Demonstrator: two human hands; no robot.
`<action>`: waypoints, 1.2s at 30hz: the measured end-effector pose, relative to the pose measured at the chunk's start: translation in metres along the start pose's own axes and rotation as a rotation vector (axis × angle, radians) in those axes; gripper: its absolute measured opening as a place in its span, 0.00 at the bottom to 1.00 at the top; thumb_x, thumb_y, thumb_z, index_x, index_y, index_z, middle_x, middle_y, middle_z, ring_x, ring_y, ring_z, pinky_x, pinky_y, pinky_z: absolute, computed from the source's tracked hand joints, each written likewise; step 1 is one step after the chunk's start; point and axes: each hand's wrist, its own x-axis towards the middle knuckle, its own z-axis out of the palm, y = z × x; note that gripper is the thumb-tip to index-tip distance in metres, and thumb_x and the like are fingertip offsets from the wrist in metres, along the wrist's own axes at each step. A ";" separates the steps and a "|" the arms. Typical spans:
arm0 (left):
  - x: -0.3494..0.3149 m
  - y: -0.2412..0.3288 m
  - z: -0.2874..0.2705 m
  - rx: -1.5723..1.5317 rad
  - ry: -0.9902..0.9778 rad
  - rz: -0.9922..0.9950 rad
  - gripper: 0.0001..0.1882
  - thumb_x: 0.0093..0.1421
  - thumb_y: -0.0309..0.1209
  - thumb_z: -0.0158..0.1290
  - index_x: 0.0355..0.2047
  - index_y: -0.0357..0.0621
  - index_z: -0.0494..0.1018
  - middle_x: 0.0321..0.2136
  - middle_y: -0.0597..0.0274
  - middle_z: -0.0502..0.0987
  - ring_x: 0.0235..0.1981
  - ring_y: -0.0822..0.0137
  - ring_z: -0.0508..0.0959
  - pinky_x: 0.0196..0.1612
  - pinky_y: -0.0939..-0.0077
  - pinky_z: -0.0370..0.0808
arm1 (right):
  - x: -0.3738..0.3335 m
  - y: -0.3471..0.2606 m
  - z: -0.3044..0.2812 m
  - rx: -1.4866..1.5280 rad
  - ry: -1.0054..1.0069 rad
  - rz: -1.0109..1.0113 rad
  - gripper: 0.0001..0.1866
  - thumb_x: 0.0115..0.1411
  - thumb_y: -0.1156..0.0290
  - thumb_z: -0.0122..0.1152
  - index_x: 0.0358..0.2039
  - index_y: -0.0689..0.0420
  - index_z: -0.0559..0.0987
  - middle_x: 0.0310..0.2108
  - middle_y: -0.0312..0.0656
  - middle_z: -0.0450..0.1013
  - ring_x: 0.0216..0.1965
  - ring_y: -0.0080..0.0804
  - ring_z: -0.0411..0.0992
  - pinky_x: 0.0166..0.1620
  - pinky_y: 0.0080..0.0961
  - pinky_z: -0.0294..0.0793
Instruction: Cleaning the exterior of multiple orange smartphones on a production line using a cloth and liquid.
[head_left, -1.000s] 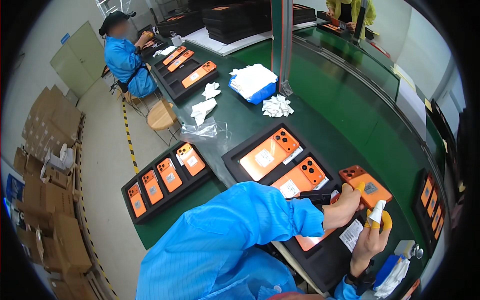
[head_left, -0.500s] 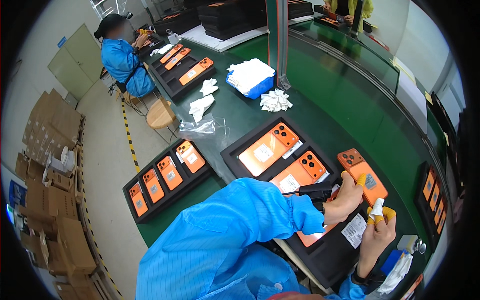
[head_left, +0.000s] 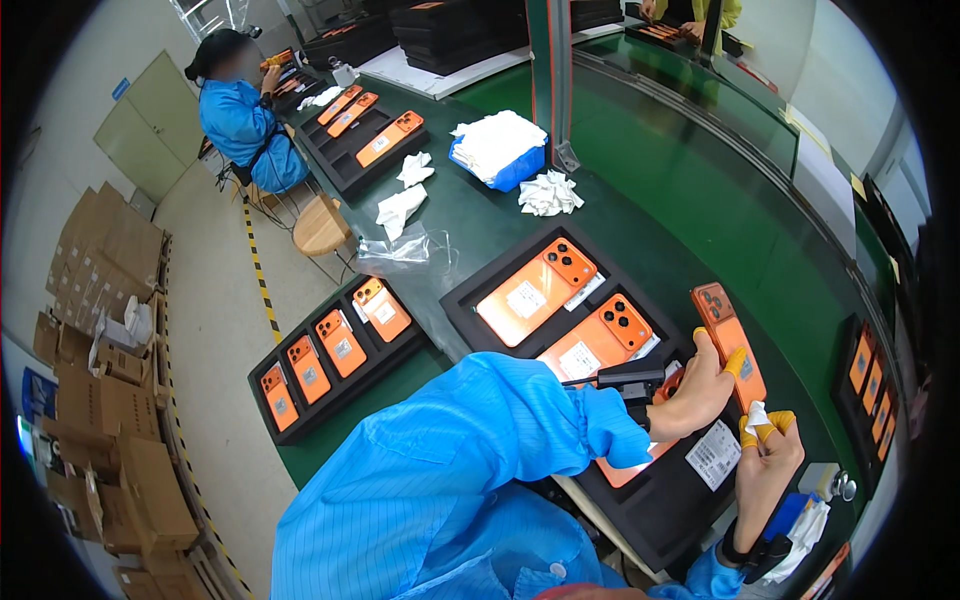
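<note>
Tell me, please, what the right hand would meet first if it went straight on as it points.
Probably the orange smartphone in the left hand; whether the white wipe in the right hand touches it is unclear.

Left hand (head_left: pixel 697 397) curled, right hand (head_left: pixel 770 460) nearby — pinched, probably (partly hidden).

A pale double door (head_left: pixel 148 112) stands in the light wall (head_left: pixel 75 140); yellow-and-black tape (head_left: pixel 260 275) lines the floor (head_left: pixel 208 280) between a round wooden stool (head_left: pixel 322 225) and stacked cardboard boxes (head_left: pixel 108 245).
</note>
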 end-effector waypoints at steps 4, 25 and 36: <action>-0.010 0.034 -0.008 0.178 -0.092 -0.111 0.19 0.64 0.28 0.44 0.47 0.30 0.49 0.32 0.55 0.69 0.32 0.76 0.69 0.28 0.78 0.69 | 0.001 0.000 -0.005 0.017 -0.032 0.030 0.08 0.42 0.85 0.61 0.26 0.71 0.77 0.23 0.48 0.67 0.22 0.39 0.68 0.24 0.28 0.61; 0.015 0.048 -0.024 -0.469 -0.139 -0.365 0.11 0.67 0.30 0.40 0.46 0.37 0.64 0.42 0.54 0.73 0.37 0.70 0.74 0.36 0.78 0.72 | 0.008 0.023 0.010 -0.118 0.521 -0.354 0.14 0.43 0.84 0.62 0.34 0.65 0.79 0.35 0.49 0.73 0.27 0.42 0.74 0.29 0.26 0.74; 0.011 0.049 -0.033 -0.808 -0.405 -0.631 0.12 0.66 0.32 0.42 0.41 0.35 0.67 0.29 0.58 0.72 0.15 0.74 0.64 0.30 0.78 0.75 | 0.011 0.027 0.026 -0.287 0.440 -0.663 0.15 0.29 0.74 0.59 0.24 0.64 0.77 0.35 0.51 0.71 0.26 0.40 0.71 0.27 0.30 0.73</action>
